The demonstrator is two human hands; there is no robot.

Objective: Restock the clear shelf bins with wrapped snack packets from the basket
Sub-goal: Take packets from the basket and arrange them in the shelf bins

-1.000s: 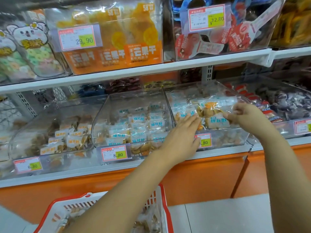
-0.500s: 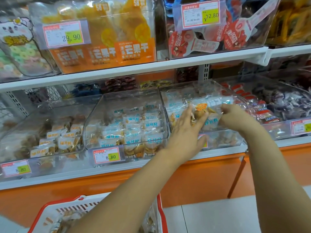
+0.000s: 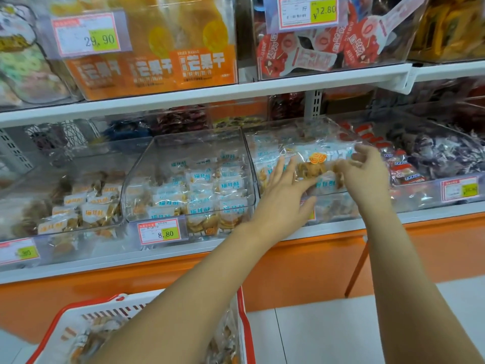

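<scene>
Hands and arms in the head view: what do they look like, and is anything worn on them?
Both are a person's bare hands: the left hand and right hand wear no gloves, and no rings, watch or bracelet show. The left forearm and right forearm are uncovered down to the frame edge; no sleeve is in view.

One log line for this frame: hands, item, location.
left hand: open, touching snack bag | right hand: pinching snack bag | location: over clear bin | basket: holds packets

The bins (image 3: 189,158) before me were clear glossy plastic, the packets (image 3: 225,185) shiny crinkled film, my basket (image 3: 86,311) smooth plastic
</scene>
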